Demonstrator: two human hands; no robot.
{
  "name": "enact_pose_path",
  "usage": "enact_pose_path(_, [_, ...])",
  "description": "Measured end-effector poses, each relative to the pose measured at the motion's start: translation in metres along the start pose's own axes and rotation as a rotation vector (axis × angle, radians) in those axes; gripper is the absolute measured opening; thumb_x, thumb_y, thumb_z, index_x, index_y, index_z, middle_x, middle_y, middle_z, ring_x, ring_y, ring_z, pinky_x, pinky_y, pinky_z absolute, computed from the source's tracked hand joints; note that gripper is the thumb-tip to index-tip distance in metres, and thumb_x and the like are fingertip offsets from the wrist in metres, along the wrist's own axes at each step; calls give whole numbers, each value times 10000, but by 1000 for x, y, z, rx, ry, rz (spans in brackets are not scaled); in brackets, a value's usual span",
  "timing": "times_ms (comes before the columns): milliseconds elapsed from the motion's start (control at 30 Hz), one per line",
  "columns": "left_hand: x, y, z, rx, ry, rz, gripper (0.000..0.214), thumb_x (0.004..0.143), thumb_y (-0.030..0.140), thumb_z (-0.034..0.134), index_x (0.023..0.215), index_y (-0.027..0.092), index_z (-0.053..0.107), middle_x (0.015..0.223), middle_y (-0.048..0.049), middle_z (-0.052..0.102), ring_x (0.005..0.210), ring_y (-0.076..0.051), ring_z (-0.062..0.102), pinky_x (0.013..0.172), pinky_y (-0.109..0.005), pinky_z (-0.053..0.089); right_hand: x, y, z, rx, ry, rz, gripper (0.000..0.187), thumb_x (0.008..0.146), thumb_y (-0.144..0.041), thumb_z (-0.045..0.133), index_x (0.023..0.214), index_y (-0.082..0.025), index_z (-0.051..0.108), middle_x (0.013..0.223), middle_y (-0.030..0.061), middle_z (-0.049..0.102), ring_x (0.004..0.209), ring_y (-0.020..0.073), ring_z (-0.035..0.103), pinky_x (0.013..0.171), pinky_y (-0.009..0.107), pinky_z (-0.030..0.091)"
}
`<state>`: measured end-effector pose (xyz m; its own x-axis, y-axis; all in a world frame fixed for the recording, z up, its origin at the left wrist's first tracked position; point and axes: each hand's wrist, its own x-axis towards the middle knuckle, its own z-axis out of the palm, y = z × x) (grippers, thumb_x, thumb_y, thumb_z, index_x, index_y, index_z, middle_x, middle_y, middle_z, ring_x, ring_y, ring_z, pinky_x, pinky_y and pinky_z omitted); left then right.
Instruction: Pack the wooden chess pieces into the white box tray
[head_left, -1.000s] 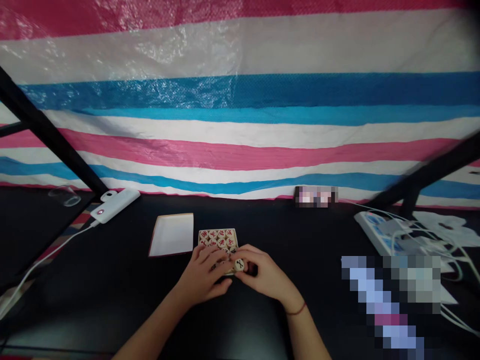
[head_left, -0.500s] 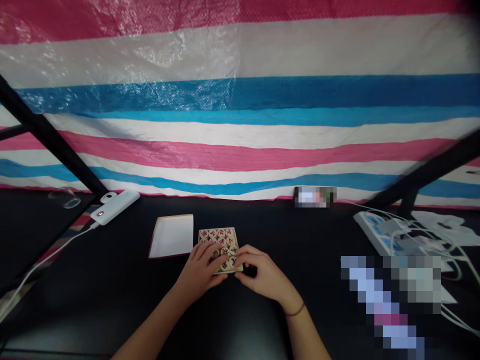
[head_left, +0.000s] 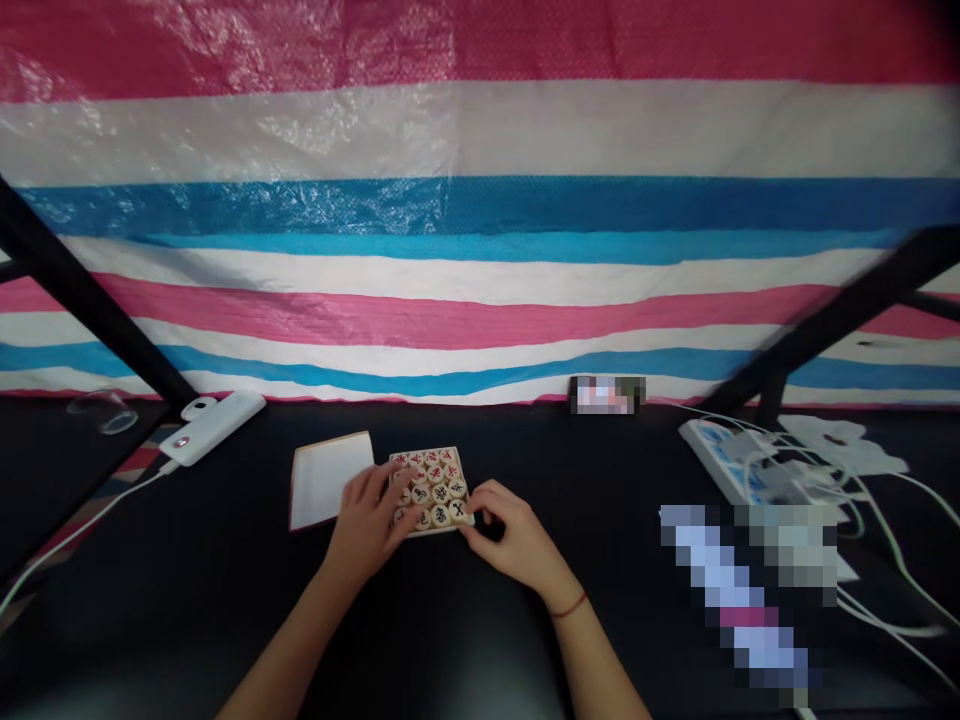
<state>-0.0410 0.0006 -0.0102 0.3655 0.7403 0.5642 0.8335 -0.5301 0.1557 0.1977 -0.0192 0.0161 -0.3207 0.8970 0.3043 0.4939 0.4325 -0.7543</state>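
Note:
A small square box [head_left: 459,521] of round wooden game pieces [head_left: 439,486], marked in red and black, lies on the black table. My left hand [head_left: 365,522] grips the box's left side, its fingers lying over the left-hand pieces. My right hand [head_left: 511,536] is curled at the front right corner of the box, with thumb and fingertips pinched on that edge. No loose piece shows in either hand.
The box's white lid [head_left: 322,478] lies just left of the box. A white power bank [head_left: 214,427] with cable and a glass [head_left: 101,412] sit far left. At the right are a power strip [head_left: 739,460] with tangled white cables and a blurred-out area. A striped tarp hangs behind.
A second ago my right hand held a black-marked piece over the box's front; the piece now lies in the box. Both hands have shifted to the box's sides. The view moved slightly.

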Motion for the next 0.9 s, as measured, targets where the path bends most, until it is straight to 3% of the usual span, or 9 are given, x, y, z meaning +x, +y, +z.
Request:
enact_pose_path(100, [-11,-19,-6,147,24,-236,464,893,440,536,1277,180,542,1142,-149,625,1048,-304,557,858,-431,464,1,0,-2,-13,83,-16,36,820,-190,579,851,-206,586,786,3,542,656,124,499,618,246,423])
enact_pose_path(267, [-23,-42,-10,173,-145,-235,365,838,471,587,1123,250,639,1106,-89,663,1016,-301,593,777,-399,483,1,1,1,-23,130,-18,76,845,-191,546,896,-204,601,752,-3,528,648,123,498,615,244,424])
enact_pose_path(400, [-15,-46,-16,0,-109,-281,265,874,382,507,985,219,686,1002,-85,690,918,-274,630,793,-408,495,2,-2,8,-5,209,-19,111,875,-190,505,844,-201,611,733,9,555,644,130,516,607,250,432])
enact_pose_path(533, [2,-33,-33,-439,126,-498,327,850,450,542,1006,197,677,1038,-88,694,963,-261,636,889,-408,492,5,-12,17,-24,308,-71,138,889,-192,483,883,-207,620,803,46,624,748,169,576,702,301,485])
enact_pose_path(600, [11,-18,-42,-836,225,-682,371,843,479,578,1078,200,647,1044,-64,697,951,-228,648,856,-362,518,9,-18,21,-61,315,-71,184,879,-230,527,1040,-208,614,976,88,654,918,213,596,830,363,495])
enact_pose_path(667, [19,-3,-46,-1279,323,-798,407,827,506,604,1094,200,630,1073,-60,695,970,-223,655,845,-353,532,13,-24,26,-68,298,-29,389,859,-295,586,1234,-203,538,1151,121,624,1059,247,573,926,410,472])
enact_pose_path(767, [25,15,-39,-1637,223,-884,449,783,495,666,1104,184,633,1138,-84,683,1017,-235,649,837,-345,546,17,-25,32,73,251,80,576,874,-368,574,1392,-197,387,1162,115,628,1008,224,616,860,353,514])
enact_pose_path(900, [18,19,-19,-1686,184,-1064,676,743,437,727,1346,258,479,1239,-78,645,1048,-231,650,792,-299,554,20,-17,35,174,288,231,556,886,-434,543,1361,-169,433,828,32,664,629,145,609,581,234,502])
